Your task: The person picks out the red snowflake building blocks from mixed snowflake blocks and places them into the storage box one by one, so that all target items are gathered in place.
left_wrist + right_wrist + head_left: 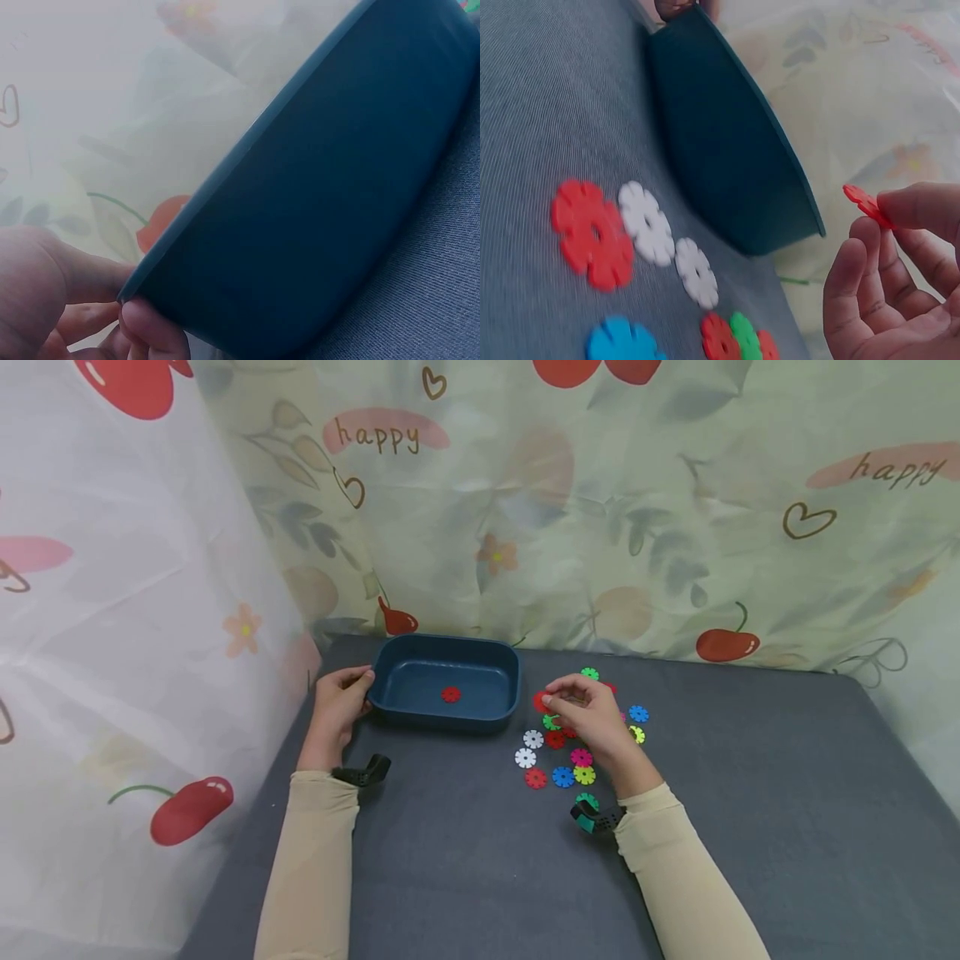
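Observation:
A dark blue rectangular tray (480,723) stands toward the back of the table, with one red snowflake disc (451,694) lying inside it. At its left end my left hand (339,708) pinches the rim; the left wrist view shows thumb and fingers on either side of the tray's edge (247,142). To the right of the tray, my right hand (588,714) holds a red snowflake disc (864,202) between thumb and fingertips, raised above the table. Under and around that hand lie loose discs, among them a white disc (525,758) and a blue disc (563,777). The hand hides some of them.
A grey cloth-covered table (465,843) bears everything. Behind it hangs a printed curtain (600,527), and another curtain side (135,652) runs along the left. Yellow disc (584,775) and green disc (587,800) lie close to the right wrist's black strap mount (597,817).

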A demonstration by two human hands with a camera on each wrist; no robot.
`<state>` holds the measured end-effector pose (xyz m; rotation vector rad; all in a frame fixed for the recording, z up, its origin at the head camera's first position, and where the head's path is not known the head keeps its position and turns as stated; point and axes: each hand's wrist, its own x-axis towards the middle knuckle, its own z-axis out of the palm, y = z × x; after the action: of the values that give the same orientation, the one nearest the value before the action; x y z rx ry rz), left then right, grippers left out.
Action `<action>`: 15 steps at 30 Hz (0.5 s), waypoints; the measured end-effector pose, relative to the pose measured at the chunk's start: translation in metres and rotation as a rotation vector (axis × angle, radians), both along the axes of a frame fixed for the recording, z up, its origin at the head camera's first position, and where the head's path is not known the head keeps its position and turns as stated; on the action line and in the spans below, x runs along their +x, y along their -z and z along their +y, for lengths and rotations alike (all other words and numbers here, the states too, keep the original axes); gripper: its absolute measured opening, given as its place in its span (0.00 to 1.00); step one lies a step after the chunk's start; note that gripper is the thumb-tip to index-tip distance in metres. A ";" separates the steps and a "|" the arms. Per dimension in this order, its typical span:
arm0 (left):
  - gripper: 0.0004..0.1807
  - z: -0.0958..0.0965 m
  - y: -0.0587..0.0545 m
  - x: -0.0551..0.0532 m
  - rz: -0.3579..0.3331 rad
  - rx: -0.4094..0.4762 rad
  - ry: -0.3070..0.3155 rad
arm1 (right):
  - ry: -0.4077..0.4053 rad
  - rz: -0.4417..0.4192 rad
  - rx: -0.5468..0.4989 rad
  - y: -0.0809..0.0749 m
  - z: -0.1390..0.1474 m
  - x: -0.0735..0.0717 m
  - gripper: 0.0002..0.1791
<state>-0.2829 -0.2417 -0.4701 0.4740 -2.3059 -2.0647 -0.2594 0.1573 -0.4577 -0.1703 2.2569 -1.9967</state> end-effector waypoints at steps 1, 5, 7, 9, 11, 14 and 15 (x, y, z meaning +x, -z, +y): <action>0.23 0.000 0.000 0.000 0.000 0.000 0.000 | -0.002 0.000 -0.004 0.000 -0.003 -0.001 0.16; 0.23 0.000 0.000 0.000 -0.004 0.000 -0.002 | -0.002 -0.005 -0.024 -0.001 -0.015 -0.006 0.15; 0.23 0.000 0.000 0.000 -0.007 -0.001 0.000 | -0.001 -0.010 -0.026 -0.002 -0.020 -0.007 0.15; 0.24 0.000 -0.001 0.000 -0.009 -0.002 0.002 | 0.000 -0.014 -0.031 -0.001 -0.025 -0.009 0.15; 0.24 0.000 0.000 -0.001 -0.010 -0.002 0.003 | 0.000 -0.020 -0.038 -0.002 -0.030 -0.011 0.15; 0.24 0.000 0.000 -0.001 -0.009 -0.001 0.003 | -0.005 -0.020 -0.046 -0.003 -0.036 -0.013 0.15; 0.24 0.000 0.000 -0.001 -0.009 0.001 0.002 | -0.005 -0.024 -0.055 -0.003 -0.038 -0.013 0.15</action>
<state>-0.2840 -0.2417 -0.4705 0.4824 -2.3116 -2.0684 -0.2727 0.1194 -0.4544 -0.1555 2.1862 -2.0488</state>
